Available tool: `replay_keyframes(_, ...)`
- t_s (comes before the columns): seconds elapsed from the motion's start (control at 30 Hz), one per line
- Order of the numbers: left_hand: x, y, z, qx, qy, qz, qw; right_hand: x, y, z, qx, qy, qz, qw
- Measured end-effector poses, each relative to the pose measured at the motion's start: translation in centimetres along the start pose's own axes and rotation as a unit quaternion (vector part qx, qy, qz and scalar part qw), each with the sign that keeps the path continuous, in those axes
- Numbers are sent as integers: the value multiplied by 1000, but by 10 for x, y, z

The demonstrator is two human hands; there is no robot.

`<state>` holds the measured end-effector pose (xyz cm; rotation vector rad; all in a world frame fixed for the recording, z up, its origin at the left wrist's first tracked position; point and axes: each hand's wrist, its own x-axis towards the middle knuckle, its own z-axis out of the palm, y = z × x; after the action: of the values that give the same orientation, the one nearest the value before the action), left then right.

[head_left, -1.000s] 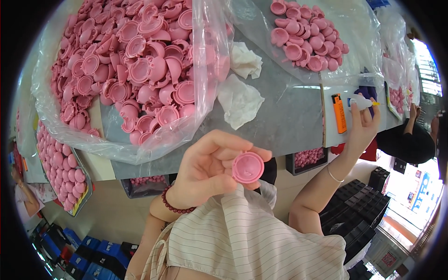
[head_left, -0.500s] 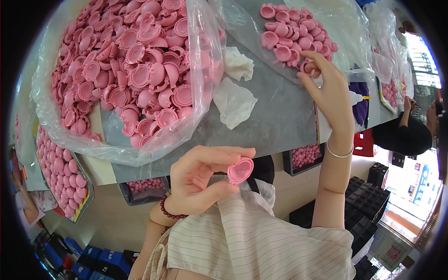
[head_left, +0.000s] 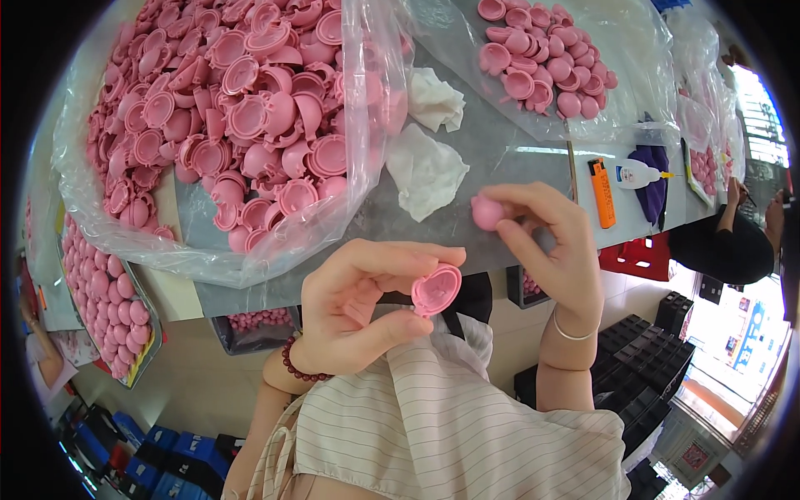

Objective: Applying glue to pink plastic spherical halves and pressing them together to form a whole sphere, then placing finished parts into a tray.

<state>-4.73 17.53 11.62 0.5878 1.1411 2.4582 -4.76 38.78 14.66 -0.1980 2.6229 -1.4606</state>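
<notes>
Between thumb and fingers, my left hand (head_left: 358, 304) grips a pink plastic half-shell (head_left: 437, 291), its hollow side showing. To its right, my right hand (head_left: 550, 242) pinches a second pink half-shell (head_left: 486, 213) whose rounded outside faces left. The two pieces are apart, both above the near part of the grey table (head_left: 500, 162). A big heap of pink half-shells (head_left: 250, 117) lies in a clear plastic bag (head_left: 287, 271) at the left. Farther back on the right, a smaller pile of pink half-shells (head_left: 558, 62) rests on clear plastic sheeting (head_left: 642, 75).
Crumpled white tissues (head_left: 425, 171) lie mid-table. At the right are an orange cutter (head_left: 601, 193), a white squeeze bottle (head_left: 635, 173) and a purple cloth (head_left: 652, 187). A tray of pink balls (head_left: 125, 325) stands at the left. Another person (head_left: 725, 237) sits at the far right.
My right hand has come back from the smaller pile toward my left hand, bringing a pink half-shell. The left hand keeps its half-shell, now turned slightly.
</notes>
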Motion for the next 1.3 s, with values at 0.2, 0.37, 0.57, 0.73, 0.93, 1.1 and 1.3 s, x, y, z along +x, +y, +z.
replay_keyframes(0.2, 0, -5, 0, 17, 9, -7, 1000, -3, -7, 9, -157, 163, -8, 974)
replay_keyframes(0.37, 1, -7, 2, 48, 14, 26, 998, -4, 4, 16, -190, 151, -75, 967)
replay_keyframes(0.57, 1, -10, 4, 77, 14, 14, 997, -20, -16, 22, 123, 110, -128, 978)
replay_keyframes(0.73, 4, -9, 5, 140, 2, 28, 990, -15, -16, 28, 108, 81, -168, 976)
replay_keyframes(0.93, 3, -10, 5, 160, 8, 23, 987, -17, -17, 28, 112, 72, -154, 979)
replay_keyframes(1.1, 4, -11, 1, 211, -3, 44, 977, -18, -15, 31, 101, 98, -170, 975)
replay_keyframes(1.3, 6, -8, 6, 212, 23, 35, 976, -21, -13, 37, 47, 141, -215, 965)
